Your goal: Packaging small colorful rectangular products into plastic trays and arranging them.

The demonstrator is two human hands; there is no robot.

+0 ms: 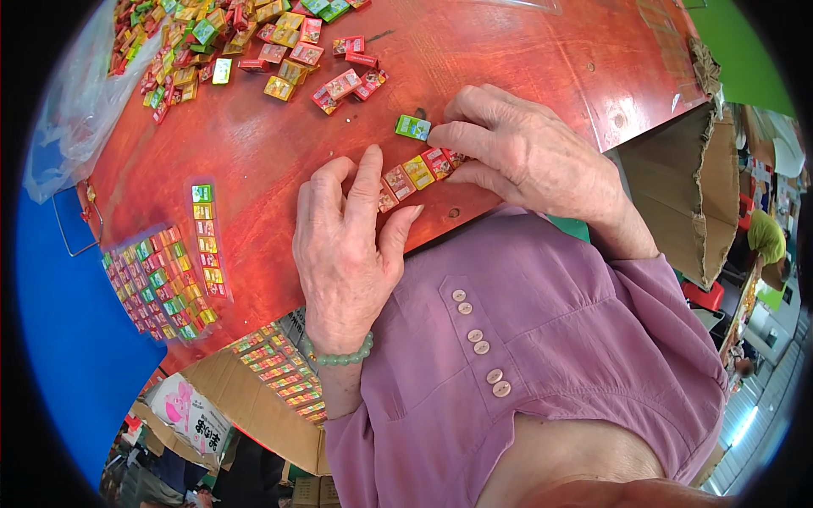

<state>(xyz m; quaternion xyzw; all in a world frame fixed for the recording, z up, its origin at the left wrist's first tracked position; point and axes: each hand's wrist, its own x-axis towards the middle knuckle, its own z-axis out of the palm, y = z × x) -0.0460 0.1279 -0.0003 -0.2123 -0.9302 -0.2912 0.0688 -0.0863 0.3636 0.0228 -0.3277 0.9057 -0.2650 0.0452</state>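
Note:
A short row of small colourful boxes (pixel 415 173) lies near the front edge of the red wooden table (pixel 279 144). My left hand (pixel 343 250), a green bead bracelet on its wrist, rests flat with its fingertips against the row's left end. My right hand (pixel 521 152) curls over the row's right end, thumb and fingers pinching the last boxes. A single green box (pixel 412 127) lies just in front of my right index fingertip, apart from the row.
A heap of loose small boxes (pixel 212 51) covers the far left of the table, beside a clear plastic bag (pixel 76 102). Wrapped strips of boxes (pixel 161 284) lie at the left edge. Cardboard cartons stand at the right (pixel 686 195) and below the table (pixel 279 381). Another person (pixel 766 241) is far right.

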